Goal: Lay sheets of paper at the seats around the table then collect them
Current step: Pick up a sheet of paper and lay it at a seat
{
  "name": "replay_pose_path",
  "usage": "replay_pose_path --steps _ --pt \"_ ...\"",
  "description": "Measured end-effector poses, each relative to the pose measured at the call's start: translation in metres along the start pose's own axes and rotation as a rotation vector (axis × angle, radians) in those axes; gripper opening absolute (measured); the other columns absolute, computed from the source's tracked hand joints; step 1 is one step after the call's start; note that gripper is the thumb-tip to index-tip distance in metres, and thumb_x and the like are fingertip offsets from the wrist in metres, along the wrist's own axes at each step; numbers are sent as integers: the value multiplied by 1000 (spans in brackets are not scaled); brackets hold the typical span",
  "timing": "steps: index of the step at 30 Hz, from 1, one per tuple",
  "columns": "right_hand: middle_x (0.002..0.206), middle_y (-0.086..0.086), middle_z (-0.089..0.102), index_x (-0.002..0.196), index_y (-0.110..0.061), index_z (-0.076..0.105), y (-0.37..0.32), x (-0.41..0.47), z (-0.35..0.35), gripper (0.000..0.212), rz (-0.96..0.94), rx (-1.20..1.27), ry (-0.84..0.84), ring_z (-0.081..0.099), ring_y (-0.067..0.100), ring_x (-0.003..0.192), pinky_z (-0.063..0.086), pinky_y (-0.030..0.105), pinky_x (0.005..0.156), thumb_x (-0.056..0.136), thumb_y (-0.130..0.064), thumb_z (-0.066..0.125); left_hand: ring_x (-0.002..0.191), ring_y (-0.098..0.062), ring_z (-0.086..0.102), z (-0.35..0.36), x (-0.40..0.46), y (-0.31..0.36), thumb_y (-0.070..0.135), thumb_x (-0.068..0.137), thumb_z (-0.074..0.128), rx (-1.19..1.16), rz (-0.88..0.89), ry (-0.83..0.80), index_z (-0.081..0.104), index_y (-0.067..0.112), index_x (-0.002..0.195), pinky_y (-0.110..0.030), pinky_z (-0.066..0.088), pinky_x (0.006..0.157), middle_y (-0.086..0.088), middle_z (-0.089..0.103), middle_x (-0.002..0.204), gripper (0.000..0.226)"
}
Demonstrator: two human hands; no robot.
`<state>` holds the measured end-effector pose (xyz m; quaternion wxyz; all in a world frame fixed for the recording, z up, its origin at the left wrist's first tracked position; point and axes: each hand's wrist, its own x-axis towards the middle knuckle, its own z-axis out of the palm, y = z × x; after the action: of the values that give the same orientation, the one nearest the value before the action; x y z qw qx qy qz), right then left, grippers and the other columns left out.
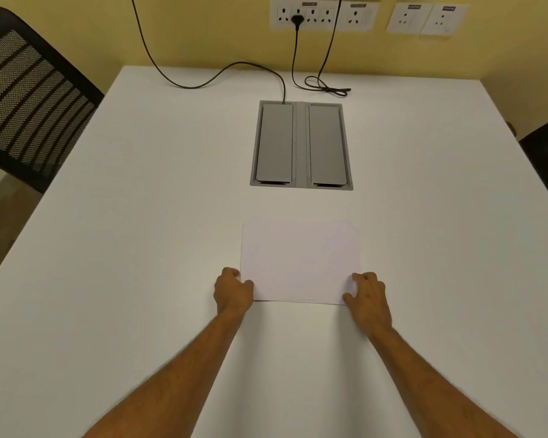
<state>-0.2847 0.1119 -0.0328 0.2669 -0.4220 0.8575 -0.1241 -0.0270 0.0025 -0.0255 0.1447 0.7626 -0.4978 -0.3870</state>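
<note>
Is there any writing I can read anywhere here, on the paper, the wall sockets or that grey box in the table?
Nothing can be read.
Small dark labels above the wall sockets: too blurred.
Sheet of paper: only faint marks, no legible words.
Grey cable box: no text visible.

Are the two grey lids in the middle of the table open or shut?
Shut. Both grey lids lie flat and level with the table; only thin dark slots show at their near ends.

Single head-worn view, high and close, facing forward-down over the white table (140, 248) toward the wall.
</note>
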Motion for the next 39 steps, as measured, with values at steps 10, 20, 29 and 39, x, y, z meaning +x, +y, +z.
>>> replay_pose_path --steps 10,20,29,39 --pt "149 8 38 144 -11 44 -1 -7 -1 55 11 55 2 36 28 135 44 40 102 94 -21 64 79 -21 61 -9 -5 1 13 87 72 -67 4 72 69 7 113 -28 48 72 -12 72 106 27" --pt "147 5 46 142 -15 49 -19 -39 -57 50 -36 106 79 46 26 132 44 37 97 95 -26 64 76 -22 64 -52 -33 27 6 92 66 -194 162 116 68 6 111 -32 59 74 -10 70 99 19" --pt "134 10 57 140 -13 52 -46 -118 -146 51 47 443 152 59 27 114 51 38 93 93 -27 67 82 -24 71 -144 -106 40 2 89 67 -546 252 65 69 7 99 -31 61 63 -8 71 91 11" --pt "126 11 62 137 -8 53 -58 -273 -230 46 112 873 109 66 30 104 60 43 81 98 -32 58 83 -25 74 -257 -233 28 0 85 69 -696 377 -152 70 7 96 -28 60 63 -14 75 93 13"
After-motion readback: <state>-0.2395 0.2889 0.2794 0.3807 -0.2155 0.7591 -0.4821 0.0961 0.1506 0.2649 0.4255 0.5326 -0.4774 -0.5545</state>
